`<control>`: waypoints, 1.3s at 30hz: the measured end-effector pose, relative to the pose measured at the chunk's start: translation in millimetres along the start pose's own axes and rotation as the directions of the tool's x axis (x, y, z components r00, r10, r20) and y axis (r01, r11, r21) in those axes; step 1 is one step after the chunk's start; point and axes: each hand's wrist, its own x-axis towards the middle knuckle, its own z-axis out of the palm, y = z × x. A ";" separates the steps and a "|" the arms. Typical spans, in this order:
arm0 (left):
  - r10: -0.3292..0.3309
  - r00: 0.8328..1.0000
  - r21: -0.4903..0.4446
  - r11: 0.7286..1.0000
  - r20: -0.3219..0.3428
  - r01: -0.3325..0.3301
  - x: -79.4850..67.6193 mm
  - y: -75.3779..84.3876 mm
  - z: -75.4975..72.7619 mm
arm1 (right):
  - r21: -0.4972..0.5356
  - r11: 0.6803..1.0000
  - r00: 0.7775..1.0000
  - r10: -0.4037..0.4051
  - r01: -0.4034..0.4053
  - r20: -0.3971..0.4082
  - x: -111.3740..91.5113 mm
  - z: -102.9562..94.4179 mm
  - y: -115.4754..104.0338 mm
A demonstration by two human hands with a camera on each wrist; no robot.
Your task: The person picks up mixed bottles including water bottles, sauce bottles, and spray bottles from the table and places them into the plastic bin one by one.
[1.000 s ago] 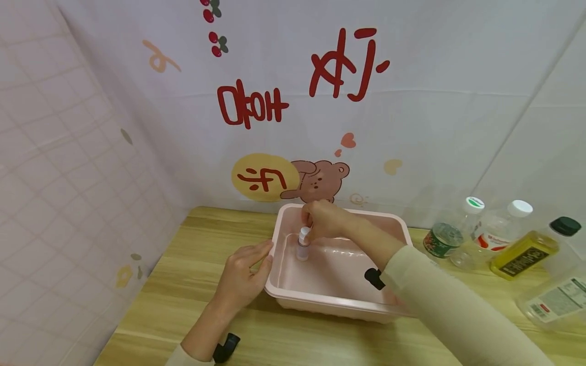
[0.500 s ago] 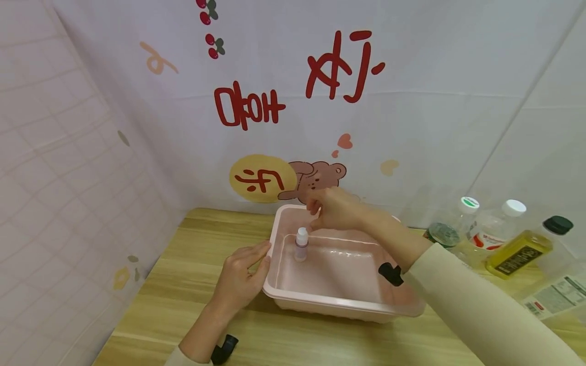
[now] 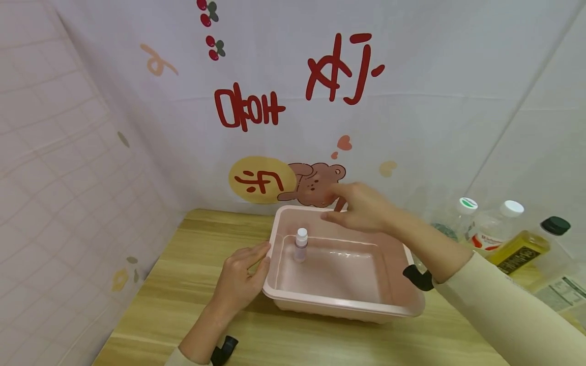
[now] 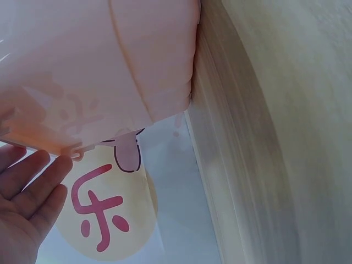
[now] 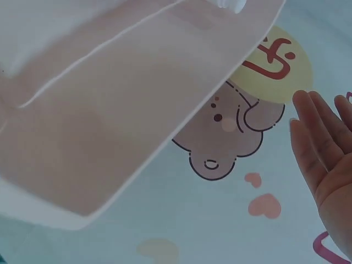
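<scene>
A small bottle (image 3: 300, 245) with a white cap stands upright inside a pink plastic basin (image 3: 343, 303), near its left wall. Against the left rim, the left hand (image 3: 240, 279) rests its fingertips; in the left wrist view these fingers (image 4: 41, 190) look nearly straight under the rim. Above the back rim hovers the right hand (image 3: 368, 208), apart from the bottle and holding nothing. The right wrist view shows its fingers (image 5: 319, 137) extended beside the basin (image 5: 132, 121), with part of the white cap (image 5: 234, 5) at the top edge.
Several bottles stand at the right: a clear one with a white cap and red label (image 3: 487, 240), a yellow oil bottle (image 3: 522, 250), and others partly hidden by the right arm. A printed cloth wall (image 3: 412, 127) rises behind the wooden table (image 3: 192, 269).
The right hand has let go of the bottle's cap and moved up and right, away from it. The bottle stays standing in the basin. The left hand keeps its place.
</scene>
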 end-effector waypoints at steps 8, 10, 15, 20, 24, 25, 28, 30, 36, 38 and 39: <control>0.002 1.000 0.018 1.000 -0.010 -0.002 -0.8 0.6 1.8 | 0.023 1.000 0.997 -0.006 0.008 -0.083 -26.8 -11.9 11.5; 0.001 1.000 0.019 1.000 -0.011 -0.001 -1.2 1.0 1.9 | 0.019 1.000 0.993 -0.003 0.005 -0.115 -33.7 -15.0 14.3; -0.003 1.000 0.018 1.000 -0.010 0.003 -1.9 2.0 1.7 | 0.005 1.000 0.975 -0.026 0.028 -0.219 -53.2 -22.7 17.3; -0.007 1.000 0.021 1.000 -0.005 0.007 -3.5 2.1 1.9 | -0.051 0.995 0.951 -0.097 0.085 -0.294 -72.4 -28.0 19.6; -0.001 1.000 0.023 1.000 -0.012 0.002 -4.9 1.7 2.1 | -0.100 0.989 0.930 -0.134 0.106 -0.341 -87.1 -30.2 23.6; 0.000 1.000 0.023 1.000 -0.012 0.000 -5.1 1.6 2.2 | -0.106 0.989 0.926 -0.135 0.104 -0.352 -90.8 -30.5 24.8; 0.004 1.000 0.022 1.000 -0.013 -0.004 -5.4 1.4 2.4 | -0.110 0.989 0.913 -0.135 0.100 -0.384 -100.7 -32.3 28.1; 0.005 1.000 0.022 1.000 -0.014 -0.005 -5.8 1.4 2.4 | -0.116 0.989 0.908 -0.134 0.096 -0.397 -107.0 -33.7 31.2; 0.002 1.000 0.022 1.000 -0.020 -0.002 -7.1 1.3 2.1 | -0.162 0.983 0.898 -0.145 0.084 -0.415 -123.6 -40.1 42.7; 0.008 1.000 0.023 1.000 -0.023 -0.008 -7.2 1.2 2.1 | -0.174 0.982 0.898 -0.140 0.072 -0.417 -129.3 -42.2 48.4; 0.012 1.000 0.023 1.000 -0.025 -0.012 -7.4 1.1 2.1 | -0.174 0.983 0.900 -0.129 0.060 -0.416 -132.2 -43.2 51.6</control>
